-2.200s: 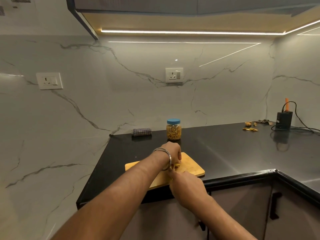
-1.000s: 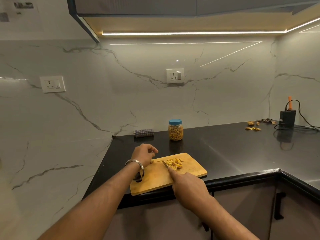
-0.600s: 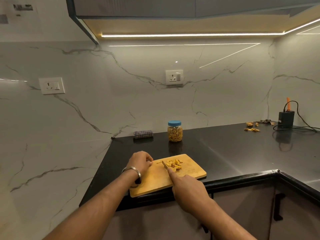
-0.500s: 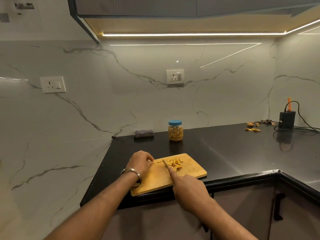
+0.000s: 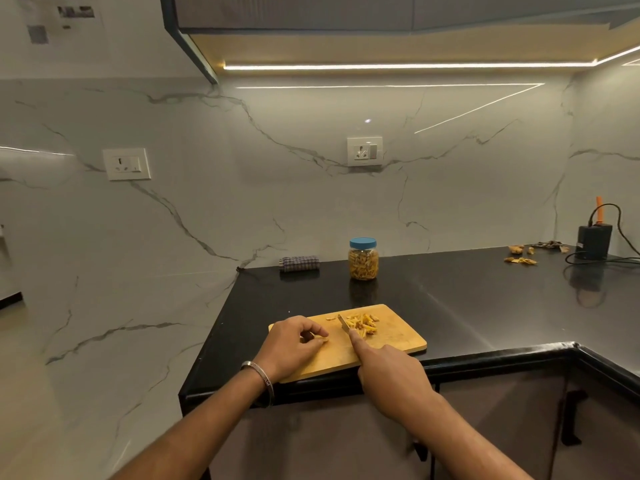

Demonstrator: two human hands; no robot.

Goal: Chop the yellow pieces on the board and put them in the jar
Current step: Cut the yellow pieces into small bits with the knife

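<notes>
knife point(image 5: 343, 322) in right hand point(image 5: 391, 375), yellow pieces point(image 5: 363, 324) on board point(image 5: 398, 337), left hand point(image 5: 294, 344) pinching one

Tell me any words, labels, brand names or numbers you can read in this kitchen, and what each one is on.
Nothing here reads clearly.
Paper notice on the wall, top left: dark printed patches, too blurred to read.
Bangle on the left wrist: a small mark, perhaps one letter, too small to be sure.
Jar with the blue lid: no label visible.
Wall sockets and: no readable markings.
Black box at the right: no text visible.

Bare forearms, silver bangle point(image 5: 260, 375) on left wrist
</notes>
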